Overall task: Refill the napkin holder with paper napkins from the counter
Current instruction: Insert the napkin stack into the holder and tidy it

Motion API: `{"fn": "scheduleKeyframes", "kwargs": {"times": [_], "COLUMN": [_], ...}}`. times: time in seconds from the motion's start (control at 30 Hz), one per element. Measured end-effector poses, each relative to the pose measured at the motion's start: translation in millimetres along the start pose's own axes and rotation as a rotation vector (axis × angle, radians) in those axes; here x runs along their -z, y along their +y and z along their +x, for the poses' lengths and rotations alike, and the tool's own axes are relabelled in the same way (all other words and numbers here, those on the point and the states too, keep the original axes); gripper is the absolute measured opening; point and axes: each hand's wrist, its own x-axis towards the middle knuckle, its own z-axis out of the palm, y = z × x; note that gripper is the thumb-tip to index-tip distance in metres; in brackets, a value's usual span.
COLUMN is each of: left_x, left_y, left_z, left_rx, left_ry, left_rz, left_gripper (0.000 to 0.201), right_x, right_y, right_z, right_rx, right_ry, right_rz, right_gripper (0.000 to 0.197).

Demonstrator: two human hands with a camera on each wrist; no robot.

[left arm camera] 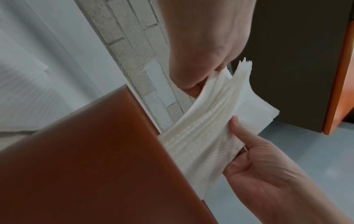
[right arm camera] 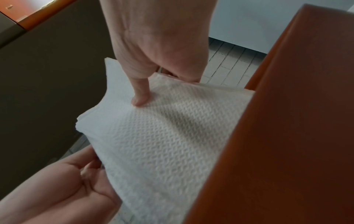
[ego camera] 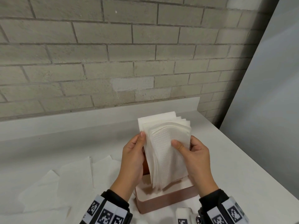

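Observation:
A thick stack of white embossed napkins [ego camera: 165, 151] stands upright with its lower end inside the copper-pink napkin holder [ego camera: 161, 202] on the white counter. My left hand [ego camera: 144, 143] grips the stack's left edge, thumb in front. On the right edge, my right hand [ego camera: 182, 146] pinches the stack, its thumb pressed on the front sheet. The top sheets fan out and bow. In the left wrist view the napkins [left arm camera: 210, 128] rise out of the holder [left arm camera: 95, 166]. The right wrist view has the thumb on the napkins [right arm camera: 162, 136] beside the holder wall [right arm camera: 287, 136].
Several loose napkins [ego camera: 64, 183] lie spread on the counter to the left of the holder. A brick wall [ego camera: 113, 54] stands behind the low white backsplash. The counter's right edge [ego camera: 252, 160] runs diagonally close to the holder, with a grey panel beyond.

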Motion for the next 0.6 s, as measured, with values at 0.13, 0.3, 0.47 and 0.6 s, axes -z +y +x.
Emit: {"fn": "scheduleKeyframes", "kwargs": {"times": [0.13,0.3,0.47,0.6], "left_x": [1,6,2,-1], "left_y": [-1,-4,-7,-13], "left_z": [4,7,-2,-7], "left_rx": [0.054,-0.008,-0.037,-0.027], "left_ry": [0.071,0.158,0.078,0.018], "left_rz": [-0.078,0.040,0.137,0.139], "left_gripper": [0.026,0.028,0.029,0.033], "right_x": [1,4,-1,-4], "right_y": [0,-4,-2,4], "right_z": [-3,-3,-2,-2], "right_rx": [0.015,0.037,0.009,-0.026], "right_ry": [0.049,0.019,-0.034,-0.037], "right_rz": [0.037,0.060,0.071,0.055], "right_gripper": [0.012,0.018,0.026,0.026]}}
